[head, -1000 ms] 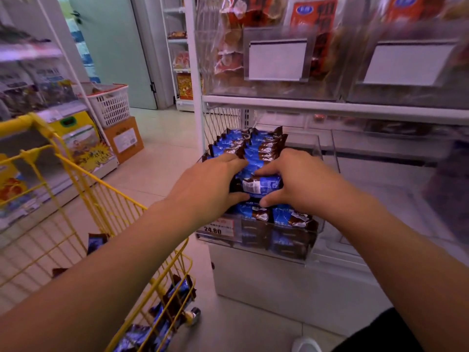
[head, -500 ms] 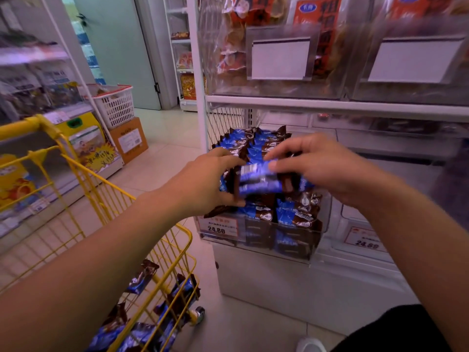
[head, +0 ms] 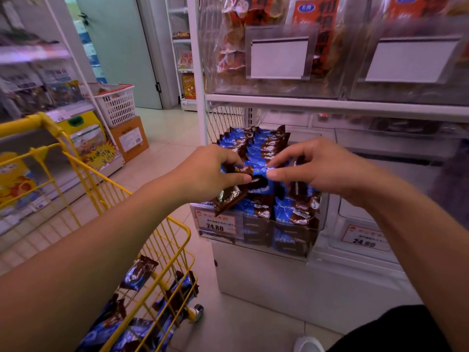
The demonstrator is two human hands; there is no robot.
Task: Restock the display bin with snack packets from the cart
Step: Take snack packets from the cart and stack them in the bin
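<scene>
Glossy foil snack packets (head: 256, 146), clear plastic display bin (head: 253, 240), yellow wire cart (head: 175, 240)

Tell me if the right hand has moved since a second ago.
Yes. The right hand has lifted off the packets, now higher above the bin's price tag.

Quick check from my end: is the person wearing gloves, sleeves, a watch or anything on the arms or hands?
No. The left hand and right hand are bare, with no gloves, rings or watch showing. Both forearms are uncovered right to the frame edge, so no sleeve is visible. Fingernails look short and unpainted.
</scene>
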